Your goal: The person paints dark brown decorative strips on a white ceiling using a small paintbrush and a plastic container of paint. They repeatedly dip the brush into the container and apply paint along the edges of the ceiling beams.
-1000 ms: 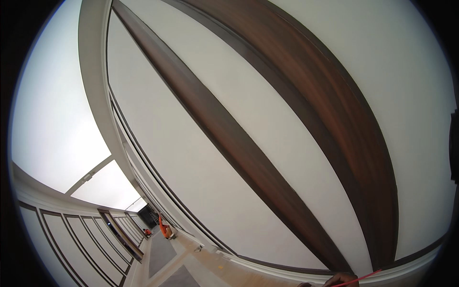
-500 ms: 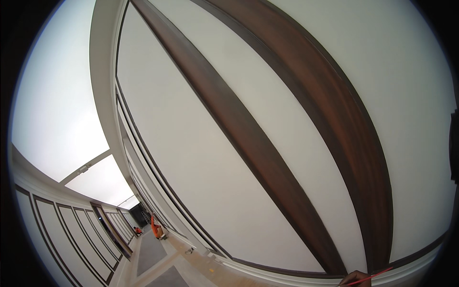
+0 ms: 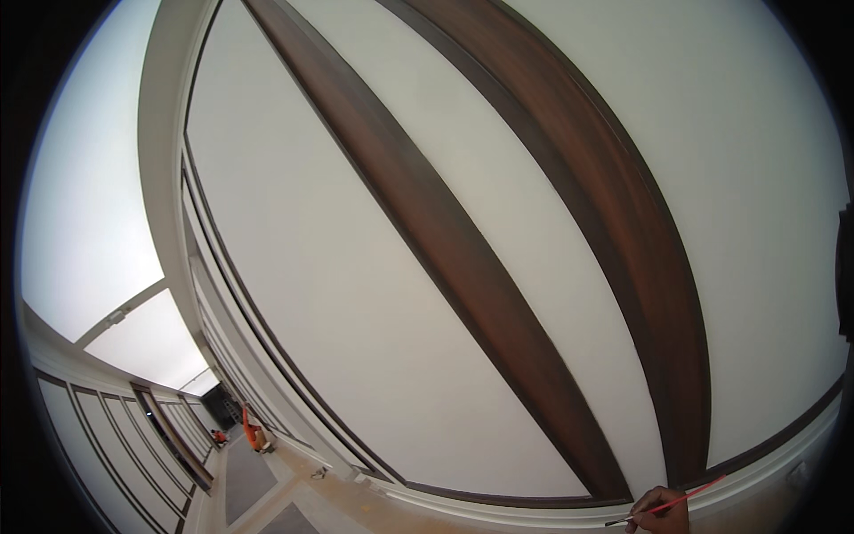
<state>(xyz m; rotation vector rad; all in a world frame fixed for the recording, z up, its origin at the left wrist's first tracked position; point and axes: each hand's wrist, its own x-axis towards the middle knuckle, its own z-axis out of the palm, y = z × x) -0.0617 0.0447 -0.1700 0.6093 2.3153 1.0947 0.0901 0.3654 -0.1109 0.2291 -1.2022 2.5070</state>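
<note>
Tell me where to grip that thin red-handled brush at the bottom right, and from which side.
Grip the brush on its thin red handle near the dark tip end, about where the hand pinches it now. Come from below, fingers wrapping up around it: the handle slants up to the right toward the dark wood trim, leaving its long red end free.

Matt white wall, dark wood strips

white wall panel | 2 dark wood strips | orange-clad person
</note>
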